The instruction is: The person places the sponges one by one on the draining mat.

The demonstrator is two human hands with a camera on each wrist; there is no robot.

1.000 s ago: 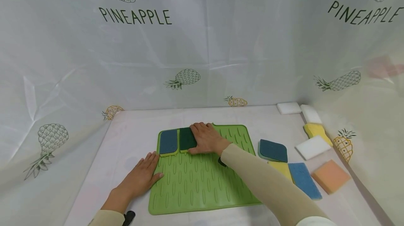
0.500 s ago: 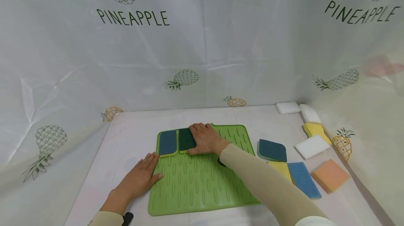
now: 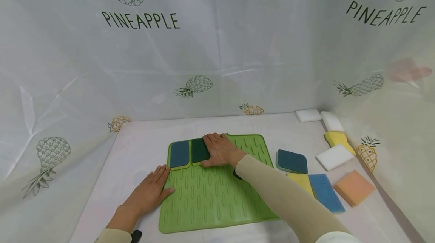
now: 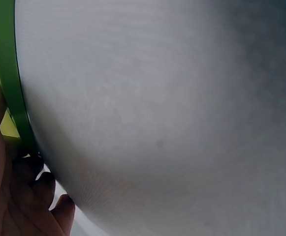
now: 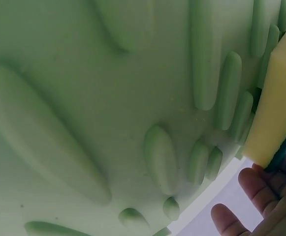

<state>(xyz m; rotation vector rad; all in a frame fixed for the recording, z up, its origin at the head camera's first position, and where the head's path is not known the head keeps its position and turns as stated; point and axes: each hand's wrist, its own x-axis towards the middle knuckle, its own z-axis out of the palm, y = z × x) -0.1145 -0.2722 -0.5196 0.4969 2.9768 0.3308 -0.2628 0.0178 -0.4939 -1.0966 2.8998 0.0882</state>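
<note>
My right hand (image 3: 220, 150) holds a scouring sponge (image 3: 198, 151), dark green on top and yellow below, on the upper part of a green ribbed mat (image 3: 204, 207). The thumb lies along the near edge and the fingers reach over the far edge. In the right wrist view the sponge's yellow side (image 5: 278, 98) shows beside the fingertips. Left of it, a small gap away, lies a blue-topped yellow sponge (image 3: 179, 153). My left hand (image 3: 149, 190) rests flat at the mat's left edge, its thumb over the rim (image 4: 5, 59).
Right of the mat lie a dark teal sponge (image 3: 292, 161), a yellow one (image 3: 301, 181), a blue one (image 3: 326, 192) and an orange block (image 3: 354, 187). Further back are white blocks (image 3: 334, 157) and a notched yellow sponge (image 3: 339, 140). A pineapple-print curtain (image 3: 217, 46) borders the table.
The head view has shifted slightly. Both hands and the sponges keep their places on the mat.
</note>
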